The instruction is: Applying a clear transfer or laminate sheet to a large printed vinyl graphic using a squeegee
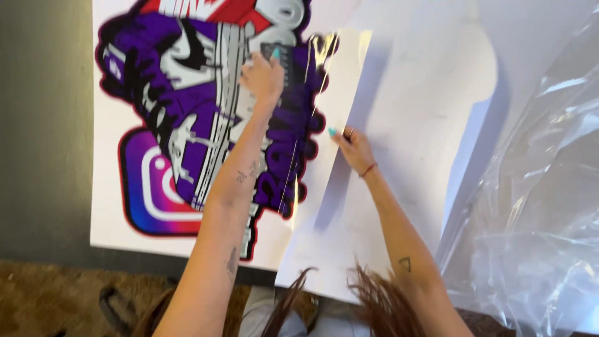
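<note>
A large printed sheet (162,125) with a purple, black and red graphic lies on a dark table (43,125). My left hand (262,78) presses a small dark squeegee (281,59) onto the graphic near its upper right edge. My right hand (352,146) grips the edge of a white backing sheet (424,112) that is folded back to the right. A glossy clear film (312,106) lies over the graphic's right part between my two hands.
Crumpled clear plastic (543,206) lies at the right side. Brown carpet (56,299) shows below the table's near edge. My hair strands (374,299) hang into the bottom of the view.
</note>
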